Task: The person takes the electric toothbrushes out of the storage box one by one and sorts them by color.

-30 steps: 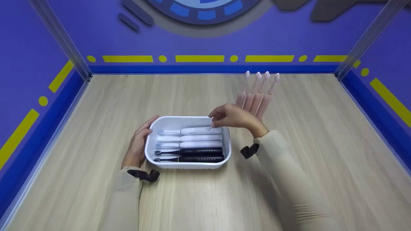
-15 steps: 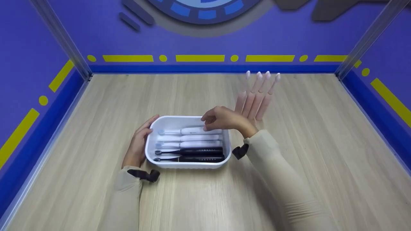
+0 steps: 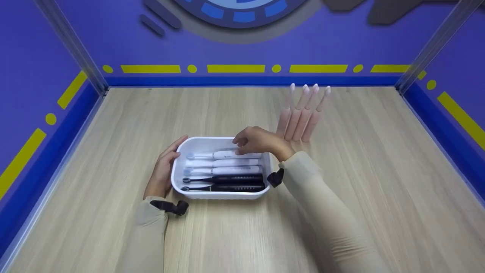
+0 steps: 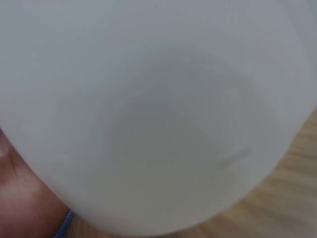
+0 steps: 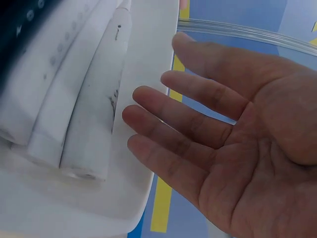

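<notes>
A white plastic bin (image 3: 204,143) stands on the wooden table. Inside lie three white electric toothbrushes (image 3: 223,163) and two black ones (image 3: 235,179), side by side with heads to the left. My left hand (image 3: 161,176) holds the bin's left end, thumb at the rim, fingers round the far corner. In its wrist view the bin wall (image 4: 158,124) fills most of the picture. Over the bin's far right part hovers my right hand (image 3: 259,141), above the farthest white toothbrush handle. The right wrist view shows that palm (image 5: 277,163) with spread, relaxed fingers and nothing in them.
Several pink electric toothbrushes (image 3: 303,121) stand upright in a row behind the right hand. Blue-purple panels (image 3: 242,53) with yellow marks border the table (image 3: 170,110) at the back and both sides.
My right hand has shifted left and slightly toward me, farther over the bin. My left hand, the bin and the toothbrushes stay where they were.
</notes>
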The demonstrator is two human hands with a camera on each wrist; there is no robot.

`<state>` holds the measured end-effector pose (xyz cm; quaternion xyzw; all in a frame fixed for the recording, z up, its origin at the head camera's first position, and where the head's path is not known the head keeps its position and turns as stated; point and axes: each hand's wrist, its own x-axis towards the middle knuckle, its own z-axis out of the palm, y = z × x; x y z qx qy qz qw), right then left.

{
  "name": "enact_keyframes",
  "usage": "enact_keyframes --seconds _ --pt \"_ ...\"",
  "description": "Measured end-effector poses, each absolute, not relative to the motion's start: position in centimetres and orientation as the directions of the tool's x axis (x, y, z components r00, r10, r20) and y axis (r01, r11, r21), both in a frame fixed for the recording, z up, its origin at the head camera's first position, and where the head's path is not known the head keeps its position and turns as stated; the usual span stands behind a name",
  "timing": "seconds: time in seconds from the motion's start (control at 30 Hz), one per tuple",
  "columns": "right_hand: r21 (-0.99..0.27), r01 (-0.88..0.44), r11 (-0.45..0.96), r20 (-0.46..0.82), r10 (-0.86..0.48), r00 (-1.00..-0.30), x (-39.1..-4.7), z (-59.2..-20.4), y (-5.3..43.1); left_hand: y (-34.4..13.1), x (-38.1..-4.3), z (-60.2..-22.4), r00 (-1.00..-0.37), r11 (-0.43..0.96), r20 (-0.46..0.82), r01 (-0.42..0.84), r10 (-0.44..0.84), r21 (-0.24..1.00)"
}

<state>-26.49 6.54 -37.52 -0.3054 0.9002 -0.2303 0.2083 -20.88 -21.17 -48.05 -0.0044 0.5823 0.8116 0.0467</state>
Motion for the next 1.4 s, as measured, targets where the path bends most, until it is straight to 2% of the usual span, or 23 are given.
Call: enact_keyframes --seconds 0.47,0.8,1.13,1.4 --pt "-0.491 -0.419 0.764 -0.345 -0.612 -0.711 -26.6 -38.2 5.2 -21.2 -21.0 -47.9 -0.994 -0.322 -0.084 -0.101 0.068 0.941" --pt "-0.433 -0.515 0.740 -0.330 -0.662 -0.673 -26.7 -38.6 5.2 -21.1 -21.0 -47.9 -0.995 -0.334 -0.065 -0.086 0.074 0.938" --pt "-0.394 -0.483 0.782 -0.391 -0.619 -0.681 -26.6 -38.6 5.0 -21.2 -21.0 -48.0 -0.994 -0.313 -0.089 -0.105 0.064 0.944" --pt "-0.376 -0.460 0.804 -0.388 -0.588 -0.710 -26.6 -38.6 5.0 -21.1 -20.9 -47.9 -0.995 -0.308 -0.084 -0.098 0.061 0.946"
